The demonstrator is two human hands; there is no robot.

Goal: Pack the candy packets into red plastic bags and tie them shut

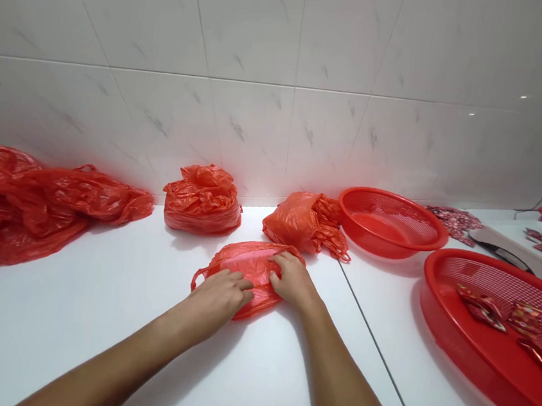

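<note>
A red plastic bag (246, 258) lies on the white tabletop in front of me, its mouth spread and one loop handle sticking out on the left. My left hand (223, 296) holds the near left edge of the bag, with curled fingers. At the right side of the mouth, my right hand (292, 279) grips the film, thumb and fingers bent around it. Something pinkish shows through the bag, but I cannot make out what it is. Just behind stand two bundled red bags, a squat one (203, 201) and a tied-looking one (298, 222).
Loose red plastic bags (53, 199) are heaped at the left. On the right are a round red basket (375, 245) and a larger red basket (461, 333) with several shiny packets (483, 308). Small red-and-white packets (455, 221) lie behind, against the tiled wall (244, 129).
</note>
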